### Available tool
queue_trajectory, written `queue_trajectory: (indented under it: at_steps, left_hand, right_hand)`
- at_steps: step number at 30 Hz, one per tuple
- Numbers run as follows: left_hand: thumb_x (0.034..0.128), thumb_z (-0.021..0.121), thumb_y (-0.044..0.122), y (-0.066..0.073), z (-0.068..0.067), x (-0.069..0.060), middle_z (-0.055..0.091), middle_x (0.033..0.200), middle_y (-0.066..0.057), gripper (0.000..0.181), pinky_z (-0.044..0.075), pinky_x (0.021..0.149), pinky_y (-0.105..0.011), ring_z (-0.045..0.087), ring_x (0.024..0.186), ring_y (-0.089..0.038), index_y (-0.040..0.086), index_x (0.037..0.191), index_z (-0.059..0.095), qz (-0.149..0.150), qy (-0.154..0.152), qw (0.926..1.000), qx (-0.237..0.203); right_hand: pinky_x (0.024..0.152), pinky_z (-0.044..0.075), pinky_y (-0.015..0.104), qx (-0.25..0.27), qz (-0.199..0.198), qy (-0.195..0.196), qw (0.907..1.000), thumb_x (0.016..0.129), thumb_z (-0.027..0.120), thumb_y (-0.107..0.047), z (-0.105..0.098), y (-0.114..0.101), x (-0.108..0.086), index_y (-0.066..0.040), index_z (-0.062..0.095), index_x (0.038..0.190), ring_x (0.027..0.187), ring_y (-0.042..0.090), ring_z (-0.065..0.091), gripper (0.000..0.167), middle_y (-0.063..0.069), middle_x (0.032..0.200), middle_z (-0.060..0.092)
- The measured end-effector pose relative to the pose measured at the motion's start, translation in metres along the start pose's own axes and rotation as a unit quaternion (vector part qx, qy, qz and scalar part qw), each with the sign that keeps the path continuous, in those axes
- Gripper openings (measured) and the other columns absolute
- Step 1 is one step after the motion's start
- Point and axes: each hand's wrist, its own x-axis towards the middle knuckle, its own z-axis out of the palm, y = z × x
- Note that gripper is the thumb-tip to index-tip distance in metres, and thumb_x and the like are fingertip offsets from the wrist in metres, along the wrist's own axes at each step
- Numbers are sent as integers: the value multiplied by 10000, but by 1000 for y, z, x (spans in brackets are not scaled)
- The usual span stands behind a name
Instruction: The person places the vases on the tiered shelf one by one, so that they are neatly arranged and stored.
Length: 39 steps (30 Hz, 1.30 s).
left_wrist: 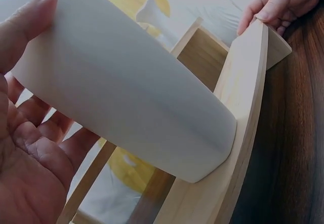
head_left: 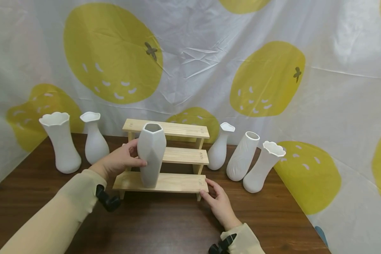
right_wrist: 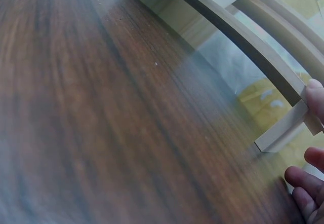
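Observation:
A white faceted vase [head_left: 153,155] stands nearly upright on the lowest step of a three-step wooden stand [head_left: 182,182], left of the step's middle. My left hand [head_left: 122,159] grips the vase from its left side, thumb across the front and fingers behind. In the left wrist view the vase's base touches the front board [left_wrist: 245,77]. At the stand's right end, my right hand [head_left: 221,204] pinches the corner of the lowest step between thumb and forefinger. The right wrist view catches only part of that hand, with the thumb [right_wrist: 315,97] on the board's end.
Left of the stand are a scalloped-rim white vase [head_left: 61,144] and a narrow-necked one [head_left: 96,141]. To its right stand a slim-necked vase [head_left: 218,148], a leaf-textured vase [head_left: 242,157] and a fluted-rim vase [head_left: 262,169]. Behind the brown table [head_left: 158,225] hangs a fruit-print cloth [head_left: 197,63].

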Motion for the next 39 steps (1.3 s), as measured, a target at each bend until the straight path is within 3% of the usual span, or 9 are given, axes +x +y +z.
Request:
queue_trajectory:
  at_steps: [7,11,16,22,25,30,33,39]
  left_hand:
    - [810,720,0,-5,-6,-9,284,1512,-238,892,247,1085,-540,277,1375,-375,20,1516,176,107,31,9999,-14]
    - [857,674,-5,-9,-12,-26,293,1499,-248,834,346,1050,-481,315,1346,-398,28,1522,172,225,214,9993,187]
    - [888,683,76,-16,-14,-51,374,1450,-223,734,415,953,-225,379,1298,-348,32,1490,265,46,897,9950,437]
    - [928,642,99,-38,-10,-76,378,1440,-240,637,402,880,-144,372,1281,-345,-25,1455,307,-183,1794,9804,797]
    - [943,634,151,-51,-3,-85,328,1474,-236,651,404,894,-191,346,1303,-354,-29,1460,280,-594,2052,9741,738]
    - [942,644,256,-66,11,-93,250,1499,-244,733,367,987,-429,310,1344,-371,-5,1471,209,-1365,2492,9582,329]
    - [938,649,265,-72,16,-95,216,1491,-258,754,311,1025,-506,306,1348,-373,-3,1467,183,-1490,2672,9520,111]
    - [931,661,245,-81,21,-99,163,1517,-233,784,278,1053,-516,299,1346,-370,6,1480,155,-1483,2730,9505,47]
  right_hand:
    - [930,436,505,20,18,-13,10000,926,661,-193,0,0,0,13,474,1376,1123,367,562,528,234,1265,550]
    - [930,439,500,-5,14,-28,10000,929,657,-185,0,-1,-1,21,469,1377,1125,368,561,528,239,1265,549]
    - [917,450,492,40,-27,-6,10000,926,662,-192,0,9,4,14,474,1375,1124,356,566,529,229,1273,549]
    - [910,464,452,-27,-26,115,9999,913,678,-283,4,36,12,-60,494,1382,1118,296,578,551,173,1284,559]
    - [903,470,447,-45,-67,157,9998,906,681,-322,5,40,13,-78,504,1376,1110,283,584,559,153,1278,565]
    - [921,457,452,-1,-28,186,9998,888,696,-355,5,41,14,-107,514,1371,1113,272,581,572,126,1273,572]
    - [925,454,452,-6,-10,168,9999,888,694,-358,5,42,15,-107,511,1373,1117,271,577,576,126,1274,570]
    - [923,455,465,27,-50,143,9999,896,688,-345,5,42,15,-86,503,1378,1120,291,575,577,151,1276,566]
